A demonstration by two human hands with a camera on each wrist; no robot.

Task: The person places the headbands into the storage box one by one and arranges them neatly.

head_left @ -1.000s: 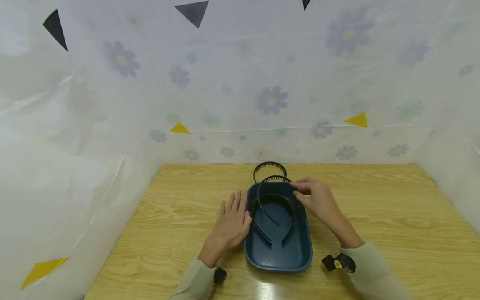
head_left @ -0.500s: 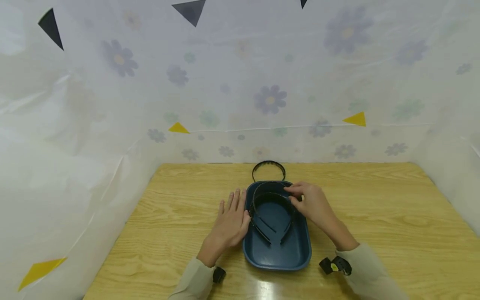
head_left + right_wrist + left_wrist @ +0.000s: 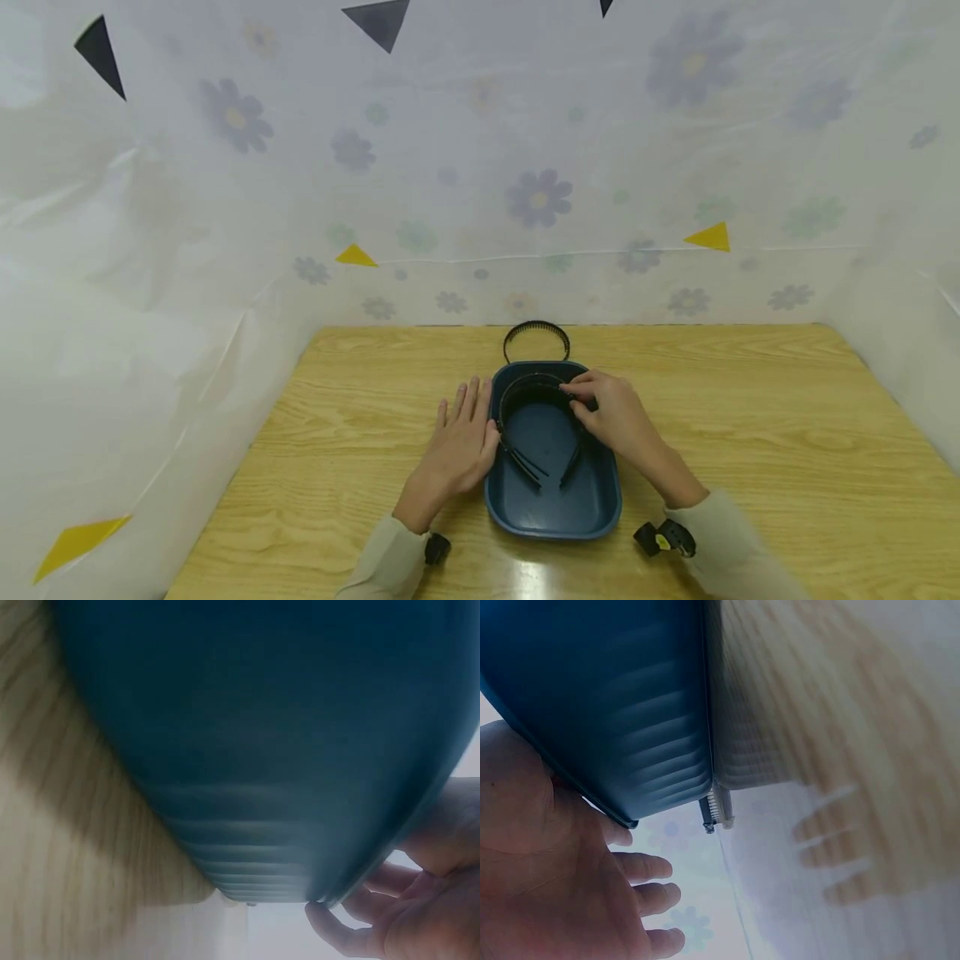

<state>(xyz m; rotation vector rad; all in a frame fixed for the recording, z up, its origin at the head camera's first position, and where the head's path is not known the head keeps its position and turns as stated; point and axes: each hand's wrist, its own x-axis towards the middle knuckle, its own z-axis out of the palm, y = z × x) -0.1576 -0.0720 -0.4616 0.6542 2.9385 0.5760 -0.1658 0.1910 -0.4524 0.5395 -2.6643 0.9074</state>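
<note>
A blue tray (image 3: 553,500) sits on the wooden table (image 3: 750,433), nearer the front edge than the back, about midway between the side edges. The left hand (image 3: 459,446) lies flat on the table against the tray's left wall, fingers straight and lightly spread, holding nothing. Inside the tray lie black headbands (image 3: 517,417) (two at least, stacked, so the exact count is unclear). The right hand (image 3: 611,412) reaches over the tray's right rim, its fingers curled and pinching the top headband's arch. Behind the tray, near the table's back edge, another toothed headband (image 3: 536,327) stands upright.
</note>
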